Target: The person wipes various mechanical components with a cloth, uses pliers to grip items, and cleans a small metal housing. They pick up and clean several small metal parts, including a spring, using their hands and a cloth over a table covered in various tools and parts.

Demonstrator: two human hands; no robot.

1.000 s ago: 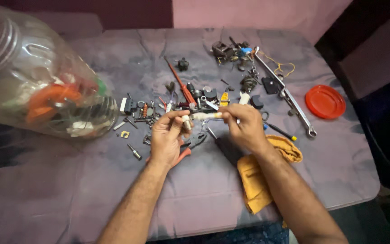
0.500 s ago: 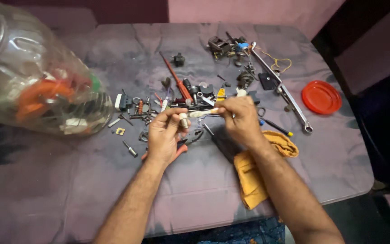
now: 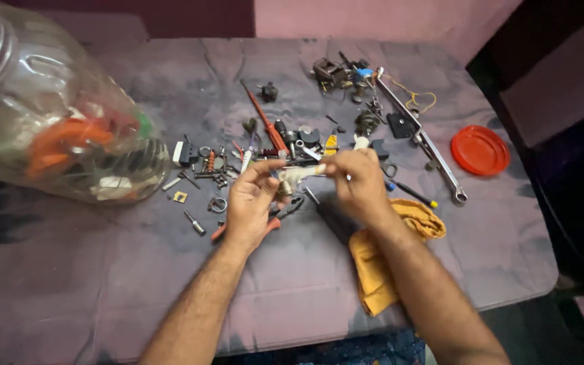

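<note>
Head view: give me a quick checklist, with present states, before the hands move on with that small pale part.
1. Both hands on the small pale part: ok, left hand and right hand pinch it between them.
2. Part lifted off the table: ok.
3. Yellow cloth near the right wrist: ok.
4. Clear plastic jar lying on its side: ok.
5. Red lid apart from the clutter: ok.
6. Part's condition: cannot tell.

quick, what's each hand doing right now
left hand: closed on one end of a small pale metal part.
right hand: fingers pinched on the other end of the same part.
</note>
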